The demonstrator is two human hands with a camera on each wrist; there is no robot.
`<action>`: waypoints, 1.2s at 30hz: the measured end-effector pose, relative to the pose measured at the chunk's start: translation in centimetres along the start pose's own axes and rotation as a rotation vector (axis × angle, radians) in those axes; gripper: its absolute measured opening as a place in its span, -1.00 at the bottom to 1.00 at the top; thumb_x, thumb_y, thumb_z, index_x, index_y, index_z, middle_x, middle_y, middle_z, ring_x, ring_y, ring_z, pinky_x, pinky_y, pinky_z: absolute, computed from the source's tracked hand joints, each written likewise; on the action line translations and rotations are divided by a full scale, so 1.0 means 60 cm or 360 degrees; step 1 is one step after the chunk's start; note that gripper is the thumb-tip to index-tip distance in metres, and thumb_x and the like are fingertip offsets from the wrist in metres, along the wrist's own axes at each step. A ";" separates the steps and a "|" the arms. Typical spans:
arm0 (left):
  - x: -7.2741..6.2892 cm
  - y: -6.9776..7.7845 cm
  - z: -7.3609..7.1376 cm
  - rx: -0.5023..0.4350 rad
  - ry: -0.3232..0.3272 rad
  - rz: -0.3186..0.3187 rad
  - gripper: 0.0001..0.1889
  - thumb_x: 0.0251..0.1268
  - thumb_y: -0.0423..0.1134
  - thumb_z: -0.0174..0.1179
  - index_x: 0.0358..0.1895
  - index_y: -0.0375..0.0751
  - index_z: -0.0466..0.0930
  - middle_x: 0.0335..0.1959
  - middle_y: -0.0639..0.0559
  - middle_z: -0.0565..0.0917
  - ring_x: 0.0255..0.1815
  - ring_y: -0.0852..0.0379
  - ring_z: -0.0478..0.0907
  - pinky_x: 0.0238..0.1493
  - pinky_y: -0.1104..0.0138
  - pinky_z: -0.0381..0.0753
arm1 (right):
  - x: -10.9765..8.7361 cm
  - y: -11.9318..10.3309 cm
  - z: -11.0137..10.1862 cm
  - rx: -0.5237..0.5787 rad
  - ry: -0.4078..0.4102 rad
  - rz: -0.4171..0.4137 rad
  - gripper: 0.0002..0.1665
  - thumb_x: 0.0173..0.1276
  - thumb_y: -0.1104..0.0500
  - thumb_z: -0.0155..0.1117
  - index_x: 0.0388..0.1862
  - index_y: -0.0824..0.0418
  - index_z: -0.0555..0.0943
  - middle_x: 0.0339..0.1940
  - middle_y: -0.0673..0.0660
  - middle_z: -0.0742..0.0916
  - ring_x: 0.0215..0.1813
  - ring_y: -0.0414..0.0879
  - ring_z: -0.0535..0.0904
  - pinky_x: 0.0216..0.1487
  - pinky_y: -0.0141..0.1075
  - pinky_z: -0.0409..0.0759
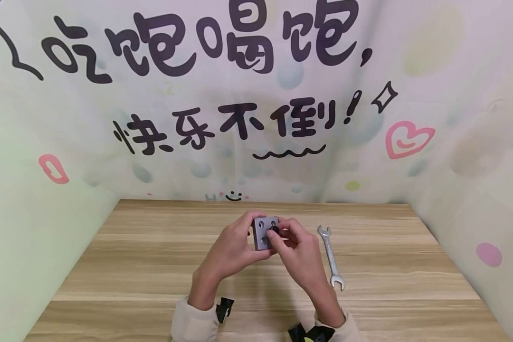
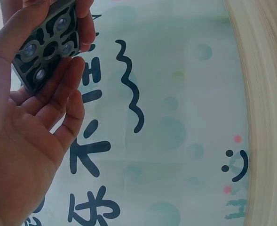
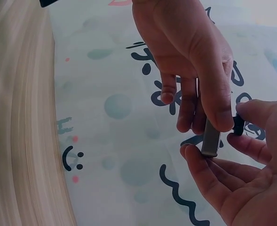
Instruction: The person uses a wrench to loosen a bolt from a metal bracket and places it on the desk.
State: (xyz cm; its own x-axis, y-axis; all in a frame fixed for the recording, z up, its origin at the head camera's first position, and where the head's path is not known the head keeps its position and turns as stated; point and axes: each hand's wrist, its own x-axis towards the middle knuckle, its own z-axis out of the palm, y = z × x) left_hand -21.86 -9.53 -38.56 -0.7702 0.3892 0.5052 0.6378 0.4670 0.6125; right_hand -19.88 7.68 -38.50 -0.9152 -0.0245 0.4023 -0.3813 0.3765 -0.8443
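A grey square plate [image 1: 260,232] with round holes is held up above the table, gripped by my left hand [image 1: 231,247]. In the left wrist view its other face, dark and ribbed around a central ring, lies between the fingers of the left hand [image 2: 32,122]. At the plate's front face, my right hand [image 1: 301,251] pinches a small black knob-like piece [image 1: 275,229] between thumb and forefinger. The right wrist view shows the plate [image 3: 211,140] edge-on, with the black piece [image 3: 239,125] beside it in the right hand [image 3: 241,188]. What lies behind the black piece is hidden.
A silver double open-ended wrench [image 1: 331,257] lies on the wood-grain table [image 1: 154,242], just right of my right hand. Pale printed walls [image 1: 239,175] enclose the table's back and sides. Black wrist mounts [image 1: 224,309] sit at both cuffs.
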 end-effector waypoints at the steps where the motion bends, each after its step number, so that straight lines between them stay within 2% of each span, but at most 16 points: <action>1: 0.000 0.000 0.000 0.0001 0.0000 -0.0003 -0.27 -0.07 -0.22 0.57 0.21 -0.24 0.40 -0.07 -0.04 0.65 -0.21 0.15 0.59 -0.24 0.38 0.62 | 0.000 0.000 0.000 0.0002 -0.0007 -0.0006 -0.87 0.32 0.23 0.38 -0.19 0.18 0.62 0.04 0.18 0.74 -0.14 -0.09 0.74 -0.20 -0.35 0.68; 15: -0.001 0.000 0.000 0.0027 0.0013 -0.0009 -0.27 -0.07 -0.22 0.57 0.21 -0.28 0.41 -0.06 -0.08 0.66 -0.20 0.13 0.60 -0.22 0.35 0.63 | -0.001 -0.001 -0.004 0.0035 -0.0069 -0.0057 -0.79 0.34 0.30 0.34 -0.05 0.18 0.66 0.02 0.18 0.74 -0.12 -0.05 0.73 -0.18 -0.34 0.69; 28: 0.000 -0.001 -0.001 0.0033 0.0015 0.0002 -0.29 -0.07 -0.24 0.56 0.20 -0.26 0.41 -0.06 -0.09 0.66 -0.21 0.11 0.60 -0.22 0.34 0.63 | -0.002 -0.001 -0.005 0.0032 -0.0078 -0.0059 -0.74 0.33 0.35 0.30 -0.02 0.18 0.68 0.16 0.24 0.69 -0.10 -0.04 0.73 -0.16 -0.33 0.68; 36: -0.001 -0.001 -0.001 0.0014 0.0016 -0.0013 -0.27 -0.07 -0.24 0.57 0.21 -0.27 0.41 -0.06 -0.08 0.65 -0.20 0.12 0.60 -0.22 0.35 0.63 | -0.003 0.000 -0.006 0.0021 -0.0099 -0.0036 -0.67 0.34 0.29 0.33 0.09 0.17 0.63 0.10 0.19 0.71 -0.03 -0.01 0.73 -0.11 -0.32 0.68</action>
State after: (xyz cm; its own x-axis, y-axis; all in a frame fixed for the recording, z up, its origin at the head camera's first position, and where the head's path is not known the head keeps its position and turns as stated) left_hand -21.87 -9.65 -38.59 -0.7755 0.3772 0.5063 0.6313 0.4771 0.6115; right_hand -19.68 8.05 -38.45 -0.9126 -0.0906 0.3987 -0.4030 0.3629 -0.8402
